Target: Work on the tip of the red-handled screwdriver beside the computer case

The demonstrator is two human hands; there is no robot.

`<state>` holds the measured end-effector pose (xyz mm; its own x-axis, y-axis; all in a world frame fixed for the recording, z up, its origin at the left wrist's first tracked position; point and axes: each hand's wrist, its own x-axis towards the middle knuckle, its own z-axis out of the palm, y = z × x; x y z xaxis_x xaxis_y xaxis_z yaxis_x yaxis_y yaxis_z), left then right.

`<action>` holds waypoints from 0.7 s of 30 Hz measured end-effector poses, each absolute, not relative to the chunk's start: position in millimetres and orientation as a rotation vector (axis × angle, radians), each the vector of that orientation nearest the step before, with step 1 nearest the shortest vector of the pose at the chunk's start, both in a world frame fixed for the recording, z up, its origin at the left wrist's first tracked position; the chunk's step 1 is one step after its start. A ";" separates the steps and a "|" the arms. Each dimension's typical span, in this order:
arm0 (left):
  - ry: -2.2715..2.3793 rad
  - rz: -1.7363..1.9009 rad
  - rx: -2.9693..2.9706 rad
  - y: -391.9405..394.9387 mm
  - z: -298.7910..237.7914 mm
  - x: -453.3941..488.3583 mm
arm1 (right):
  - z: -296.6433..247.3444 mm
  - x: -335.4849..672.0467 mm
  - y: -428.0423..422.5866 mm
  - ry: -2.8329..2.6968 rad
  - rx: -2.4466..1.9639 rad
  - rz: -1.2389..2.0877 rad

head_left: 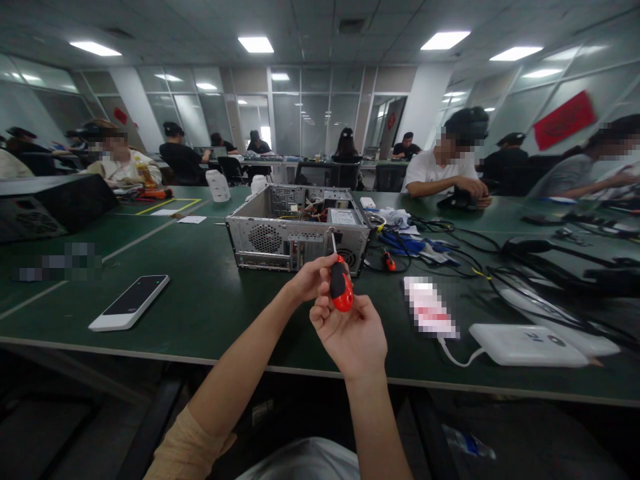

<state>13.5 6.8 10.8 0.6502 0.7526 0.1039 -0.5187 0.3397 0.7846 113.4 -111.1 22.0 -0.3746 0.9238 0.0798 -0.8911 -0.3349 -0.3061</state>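
Fingers (321, 313) around red-black screwdriver (341, 287)

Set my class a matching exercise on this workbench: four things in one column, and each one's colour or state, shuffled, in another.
Things:
1. Held screwdriver
2. Computer case
3. Table
4. Flat device at left

Descriptions:
A. Dark green
B. Dark face, white edge
C. Red and black handle
D. Silvery, open on top

Pairs: 1-C, 2-D, 3-A, 4-B
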 end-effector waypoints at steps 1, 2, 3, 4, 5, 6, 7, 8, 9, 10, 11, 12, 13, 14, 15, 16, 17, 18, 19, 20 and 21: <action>0.274 0.836 0.908 7.0 10.9 13.1 | 22.7 113.5 -111.5 -0.356 -0.131 1.925; 0.261 0.829 0.907 7.1 11.0 12.6 | 23.6 113.5 -111.7 -0.353 -0.137 1.924; 0.257 0.821 0.904 7.2 11.3 12.1 | 24.5 113.4 -111.9 -0.348 -0.142 1.921; 0.260 0.815 0.902 7.3 11.6 11.7 | 25.4 113.4 -112.0 -0.343 -0.150 1.916; 0.269 0.812 0.898 7.4 11.9 11.4 | 26.2 113.4 -112.0 -0.341 -0.160 1.906; 0.281 0.815 0.892 7.6 12.0 11.2 | 26.9 113.4 -111.9 -0.342 -0.177 1.895; 0.295 0.822 0.883 7.8 12.0 11.1 | 27.5 113.4 -111.7 -0.345 -0.197 1.880; 0.313 0.828 0.870 8.2 11.7 11.1 | 28.1 113.3 -111.5 -0.345 -0.216 1.859; 0.334 0.832 0.858 8.6 11.1 11.2 | 28.6 113.0 -111.4 -0.343 -0.232 1.835; 0.355 0.834 0.849 9.0 10.3 11.4 | 29.1 112.5 -111.2 -0.337 -0.240 1.811; 0.373 0.834 0.846 9.5 9.4 11.6 | 29.5 111.8 -111.1 -0.329 -0.241 1.790; 0.386 0.836 0.849 10.0 8.6 11.8 | 29.7 111.0 -111.0 -0.322 -0.237 1.778; 0.393 0.839 0.857 10.4 7.8 11.9 | 29.8 110.2 -111.1 -0.319 -0.231 1.776; 0.395 0.845 0.867 10.6 7.2 11.9 | 29.7 109.3 -111.2 -0.320 -0.226 1.783; 0.393 0.852 0.876 10.7 6.9 11.9 | 29.3 108.7 -111.4 -0.322 -0.221 1.794; 0.391 0.854 0.886 10.7 6.9 11.8 | 28.7 108.2 -111.7 -0.325 -0.217 1.805; 0.387 0.851 0.896 10.5 7.1 11.7 | 27.9 108.1 -112.2 -0.329 -0.214 1.816; 0.382 0.843 0.904 10.1 7.5 11.6 | 27.2 108.3 -112.6 -0.334 -0.205 1.828; 0.377 0.838 0.908 9.5 8.0 11.7 | 26.5 108.8 -113.2 -0.338 -0.190 1.842; 0.376 0.841 0.901 8.8 8.8 11.8 | 25.9 109.5 -113.7 -0.342 -0.170 1.859; 0.375 0.852 0.893 7.9 9.6 12.1 | 25.5 110.4 -114.1 -0.345 -0.149 1.876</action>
<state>12.1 7.9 9.6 0.6239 0.7798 0.0514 -0.4890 0.3382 0.8041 110.4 -114.1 25.5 -0.3280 0.9422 0.0680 -0.9047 -0.2926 -0.3097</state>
